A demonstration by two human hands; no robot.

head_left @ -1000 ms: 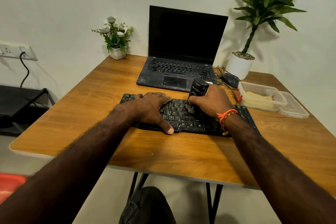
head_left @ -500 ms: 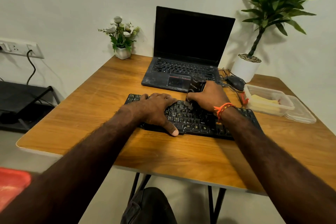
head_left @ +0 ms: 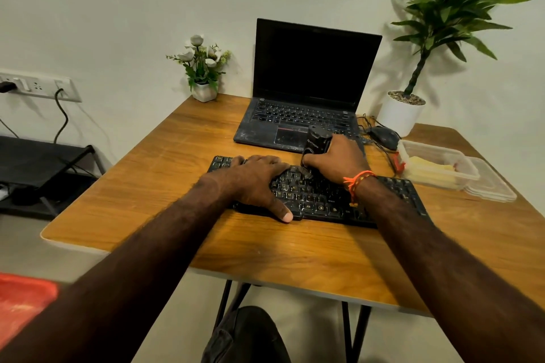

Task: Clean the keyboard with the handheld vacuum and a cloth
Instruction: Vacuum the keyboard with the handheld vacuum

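We've got the left hand [head_left: 253,180] flat on the keyboard [head_left: 324,200] to pin it — right hand [head_left: 339,162] wraps the vacuum [head_left: 317,141], nozzle on the keys.

Black keyboard [head_left: 321,200] flat under vacuum [head_left: 317,143]

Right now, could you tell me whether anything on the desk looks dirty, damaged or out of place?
The laptop has pale smudges and scuffs on its palm rest and touchpad. The plastic container sits open, its lid beside it. Nothing looks spilled.
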